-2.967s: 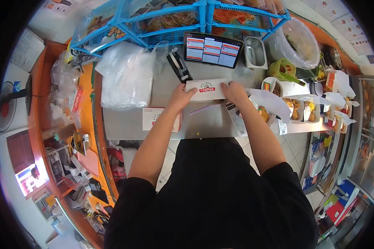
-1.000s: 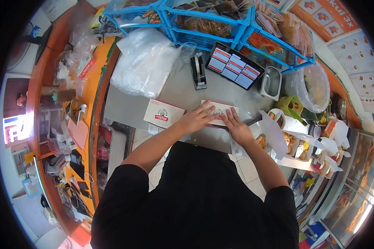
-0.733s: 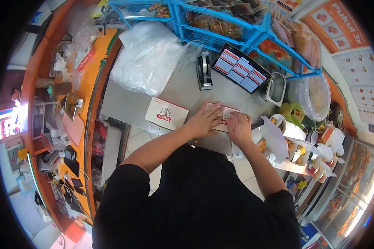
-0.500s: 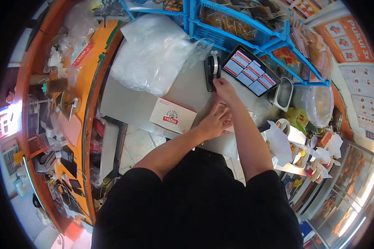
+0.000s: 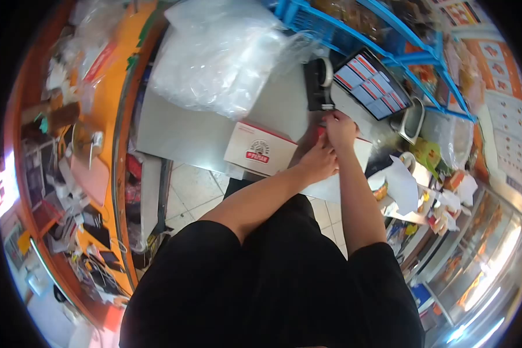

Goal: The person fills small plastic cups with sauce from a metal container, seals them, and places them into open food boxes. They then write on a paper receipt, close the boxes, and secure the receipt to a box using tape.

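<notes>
A white and red food box (image 5: pixel 361 152) lies on the steel counter beneath my hands, which hide much of it. My left hand (image 5: pixel 319 160) rests on this box, fingers laid across its top. Just above, touching or nearly touching it, my right hand (image 5: pixel 341 130) has its fingers pinched together near the box's far edge; whatever is between them is too small to make out. A black tape dispenser (image 5: pixel 319 87) with a pale roll stands just beyond my right hand. Left of my hands lies a second closed white box (image 5: pixel 260 148) with a red printed logo.
A large heap of clear plastic bags (image 5: pixel 214 64) covers the counter's (image 5: pixel 180 130) far left. A tablet (image 5: pixel 372 84) leans by blue baskets (image 5: pixel 429 58). A metal container (image 5: pixel 412 120) and papers with food (image 5: pixel 400 185) are at right. An orange shelf (image 5: pixel 101 174) runs along the left.
My right hand has moved from beside the tape dispenser down to the box, close to my left hand. The view has shifted, and my left fingers are less spread.
</notes>
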Tool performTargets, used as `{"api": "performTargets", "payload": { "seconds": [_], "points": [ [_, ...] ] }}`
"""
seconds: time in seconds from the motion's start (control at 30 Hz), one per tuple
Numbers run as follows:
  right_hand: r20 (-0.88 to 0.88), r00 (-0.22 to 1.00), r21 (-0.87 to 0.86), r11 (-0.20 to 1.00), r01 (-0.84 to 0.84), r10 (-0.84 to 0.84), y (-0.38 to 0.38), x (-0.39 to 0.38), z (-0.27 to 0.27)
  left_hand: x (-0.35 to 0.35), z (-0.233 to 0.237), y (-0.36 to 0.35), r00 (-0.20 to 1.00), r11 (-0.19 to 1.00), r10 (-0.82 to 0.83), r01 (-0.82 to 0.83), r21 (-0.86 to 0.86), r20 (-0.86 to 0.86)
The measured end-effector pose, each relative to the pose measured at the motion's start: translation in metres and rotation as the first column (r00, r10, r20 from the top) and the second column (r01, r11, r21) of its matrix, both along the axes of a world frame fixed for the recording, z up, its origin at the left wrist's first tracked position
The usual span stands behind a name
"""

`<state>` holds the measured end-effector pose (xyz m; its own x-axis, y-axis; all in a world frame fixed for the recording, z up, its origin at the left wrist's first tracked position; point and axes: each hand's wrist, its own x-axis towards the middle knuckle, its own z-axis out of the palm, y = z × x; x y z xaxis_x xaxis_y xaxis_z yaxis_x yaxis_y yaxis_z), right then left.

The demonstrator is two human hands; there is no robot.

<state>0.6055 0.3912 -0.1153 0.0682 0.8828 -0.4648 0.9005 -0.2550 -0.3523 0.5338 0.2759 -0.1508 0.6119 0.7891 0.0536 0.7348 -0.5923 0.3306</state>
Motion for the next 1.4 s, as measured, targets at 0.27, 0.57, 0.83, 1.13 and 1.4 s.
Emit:
{"api": "performTargets", "payload": {
  "seconds": [0.27, 0.57, 0.83, 1.13, 1.4],
  "points": [
    [-0.522, 0.824, 0.166, 0.921, 0.352, -0.221, -0.071, 0.046, 0.078, -0.013, 0.029, 0.009, 0.999, 0.997, -0.024, 0.027, -0.078, 0.04],
    [-0.33, 0.648, -0.262, 0.727, 0.635, -0.686, -0.144, 0.076, 0.026, -0.003, 0.009, 0.004, 0.984, 0.998, 0.042, -0.05, 0.038, 0.174],
    [-0.654, 0.526, -0.118, 0.76, 0.639, -0.543, -0.178, 0.088, -0.013, -0.002, 0.014, 0.007, 0.99, 0.998, 0.045, -0.051, 0.043, 0.132],
    [-0.025, 1.0, -0.392, 0.92, -0.004, -0.007, -0.142, 0.134, -0.015, -0.01, 0.033, 0.013, 0.995, 0.996, 0.038, -0.03, -0.087, 0.095],
    [-0.451, 0.867, 0.436, 0.9, 0.007, 0.212, 0.014, 0.029, 0.027, -0.171, 0.104, -0.028, 0.983, 0.969, 0.124, -0.091, -0.229, 0.133]
  ]
}}
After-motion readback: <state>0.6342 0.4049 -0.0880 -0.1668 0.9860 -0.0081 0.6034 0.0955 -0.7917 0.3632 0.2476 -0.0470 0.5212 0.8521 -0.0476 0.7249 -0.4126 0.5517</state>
